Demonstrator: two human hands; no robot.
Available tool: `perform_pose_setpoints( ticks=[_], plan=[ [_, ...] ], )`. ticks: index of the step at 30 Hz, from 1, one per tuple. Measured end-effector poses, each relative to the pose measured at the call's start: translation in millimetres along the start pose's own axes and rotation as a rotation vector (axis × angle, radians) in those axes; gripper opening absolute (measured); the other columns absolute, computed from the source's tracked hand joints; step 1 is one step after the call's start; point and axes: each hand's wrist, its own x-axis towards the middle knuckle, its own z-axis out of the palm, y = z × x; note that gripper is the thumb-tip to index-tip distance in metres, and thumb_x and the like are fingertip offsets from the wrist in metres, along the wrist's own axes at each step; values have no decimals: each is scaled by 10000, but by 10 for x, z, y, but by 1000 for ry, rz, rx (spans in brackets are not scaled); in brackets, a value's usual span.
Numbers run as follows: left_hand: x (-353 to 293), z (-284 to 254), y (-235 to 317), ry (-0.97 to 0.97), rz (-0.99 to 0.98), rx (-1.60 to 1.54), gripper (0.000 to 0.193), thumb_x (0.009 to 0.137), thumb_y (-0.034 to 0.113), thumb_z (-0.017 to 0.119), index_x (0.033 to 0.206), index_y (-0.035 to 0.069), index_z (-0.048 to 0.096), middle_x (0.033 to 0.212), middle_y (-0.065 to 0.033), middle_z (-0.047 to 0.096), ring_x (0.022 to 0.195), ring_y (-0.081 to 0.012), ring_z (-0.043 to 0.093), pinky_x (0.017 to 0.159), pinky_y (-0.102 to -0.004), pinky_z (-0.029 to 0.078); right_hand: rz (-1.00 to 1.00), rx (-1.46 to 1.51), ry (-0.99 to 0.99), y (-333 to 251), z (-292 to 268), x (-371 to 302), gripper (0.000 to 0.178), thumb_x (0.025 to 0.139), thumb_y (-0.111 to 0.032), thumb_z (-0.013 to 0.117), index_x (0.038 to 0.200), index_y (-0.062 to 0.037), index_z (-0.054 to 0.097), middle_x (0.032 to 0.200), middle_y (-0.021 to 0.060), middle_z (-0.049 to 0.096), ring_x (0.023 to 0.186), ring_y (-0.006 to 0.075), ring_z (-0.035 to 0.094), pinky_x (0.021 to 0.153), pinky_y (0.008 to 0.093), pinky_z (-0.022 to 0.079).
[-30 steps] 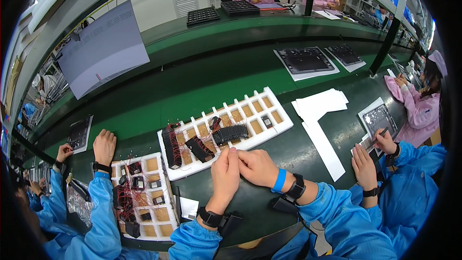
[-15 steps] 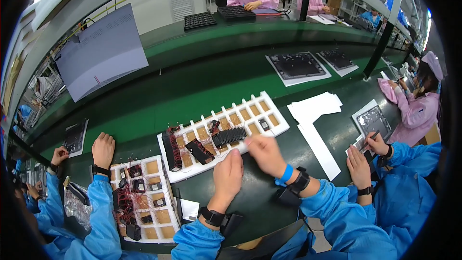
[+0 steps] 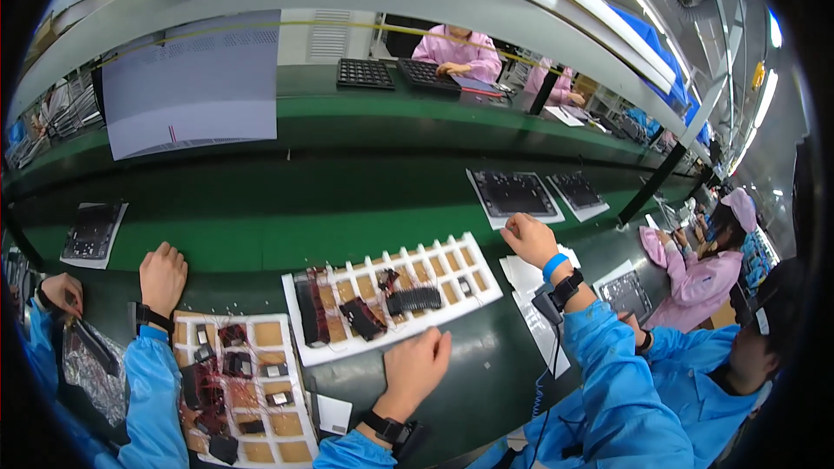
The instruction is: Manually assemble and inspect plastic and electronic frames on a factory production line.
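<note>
My left hand hangs just in front of the upper white foam tray, its fingers curled and its thumb up. What lies inside the curl is hidden. Farther out to the right, my right hand reaches over white sheets, close to the near edge of a black flat panel. Its fingers are bent, the tips mostly hidden, and contact with the panel cannot be made out. In the upper tray sit a black row of small parts, a tilted black block and red-wired parts.
A second foam tray holds black parts and red wires. Beside it lies a small white card. A co-worker's hand is beyond that tray. Another dark panel lies at the back; a co-worker in blue sits at right.
My right hand has moved from the upper tray outward and right, toward the back panel. My left hand's fingers have curled. The view has tilted up; the left co-worker's hand has left the far-left panel.
</note>
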Motion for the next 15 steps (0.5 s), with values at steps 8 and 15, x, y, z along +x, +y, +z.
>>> perform_pose_setpoints(
  ticks=[8, 15],
  plan=[
    [53, 46, 58, 10, 30, 13, 326, 957, 295, 685, 706, 99, 613, 566, -79, 636, 505, -341, 643, 492, -469, 503, -233, -422, -185, 198, 483, 942, 423, 779, -296, 759, 1114, -51, 677, 1081, 181, 721, 1004, 404, 711, 920, 476, 583],
    [68, 46, 35, 22, 54, 50, 315, 949, 286, 689, 697, 112, 613, 553, -69, 627, 493, -328, 638, 484, -472, 500, -387, -744, -323, -152, 540, 1057, 156, 794, -109, 724, 925, -56, 790, 908, 146, 781, 913, 320, 774, 777, 419, 620]
  ],
)
